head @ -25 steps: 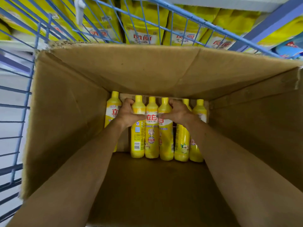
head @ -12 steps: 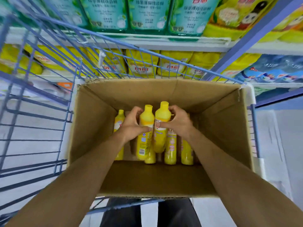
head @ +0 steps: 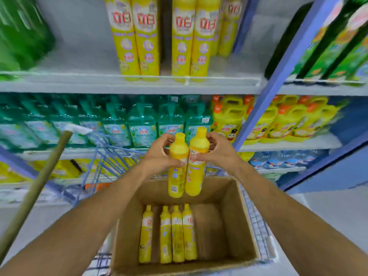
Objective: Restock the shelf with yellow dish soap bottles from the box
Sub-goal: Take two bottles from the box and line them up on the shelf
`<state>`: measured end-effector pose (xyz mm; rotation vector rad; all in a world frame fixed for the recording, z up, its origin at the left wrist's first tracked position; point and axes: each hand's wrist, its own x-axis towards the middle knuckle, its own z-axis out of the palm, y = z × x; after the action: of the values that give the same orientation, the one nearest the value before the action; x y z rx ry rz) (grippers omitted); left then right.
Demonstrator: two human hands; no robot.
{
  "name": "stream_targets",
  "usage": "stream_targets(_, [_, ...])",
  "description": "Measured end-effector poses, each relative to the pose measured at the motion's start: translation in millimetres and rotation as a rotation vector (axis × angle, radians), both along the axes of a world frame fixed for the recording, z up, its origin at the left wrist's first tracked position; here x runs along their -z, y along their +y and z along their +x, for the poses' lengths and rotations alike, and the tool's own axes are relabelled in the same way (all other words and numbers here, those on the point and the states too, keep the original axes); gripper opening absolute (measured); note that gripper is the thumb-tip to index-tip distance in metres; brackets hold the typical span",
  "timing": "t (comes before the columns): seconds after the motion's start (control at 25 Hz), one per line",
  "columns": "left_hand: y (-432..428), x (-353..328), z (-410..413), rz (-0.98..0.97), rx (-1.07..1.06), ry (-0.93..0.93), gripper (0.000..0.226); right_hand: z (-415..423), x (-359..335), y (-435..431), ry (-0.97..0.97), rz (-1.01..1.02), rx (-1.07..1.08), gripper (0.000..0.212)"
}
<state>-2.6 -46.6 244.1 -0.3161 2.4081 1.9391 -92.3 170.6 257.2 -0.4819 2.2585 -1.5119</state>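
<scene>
Two yellow dish soap bottles hang side by side above the open cardboard box [head: 229, 220]. My left hand [head: 159, 154] grips the left bottle [head: 176, 176] near its shoulder. My right hand [head: 217, 150] grips the right bottle [head: 196, 180] the same way. Several more yellow bottles [head: 171, 234] stand in a row against the box's far wall. On the upper shelf [head: 127, 86] stand several tall yellow bottles [head: 165, 36] of the same brand, with bare shelf to their left.
The box sits in a blue wire cart [head: 99, 156]. Green pump bottles [head: 139, 124] and yellow jugs [head: 282, 120] fill the middle shelf. A blue upright post [head: 278, 76] divides the shelving. A greenish pole [head: 33, 188] leans at the left.
Both hands have lifted the two bottles up out of the box. My view has tilted up from the box's inside to the shelves.
</scene>
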Motion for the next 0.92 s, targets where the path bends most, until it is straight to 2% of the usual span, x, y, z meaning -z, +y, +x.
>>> stream_targets(0.08, [-0.9,-54.9,-12.6,-0.055,0.008,0.107,0.074,-8.5,-53.6,2.3,0.09,-0.044,0.02,0.082])
stream_targets(0.24, [5.3,-146.4,-36.8,-0.107,0.001,0.278,0.081,-25.9,-145.4,7.1,0.22,-0.117,0.054,0.068])
stream_targets(0.48, [29.1,-240.2,-82.8,-0.134,-0.036,0.449,0.073,-71.7,-237.4,21.5,0.345,-0.211,0.087,0.064])
stream_targets(0.68, [56.5,-285.8,-127.5,-0.172,-0.082,0.527,0.072,-112.3,-282.3,43.2,0.365,-0.244,0.087,0.064])
stream_targets(0.92, [86.1,-301.0,-178.0,-0.238,-0.233,0.572,0.069,-159.5,-294.9,55.9,0.409,-0.278,0.123,0.065])
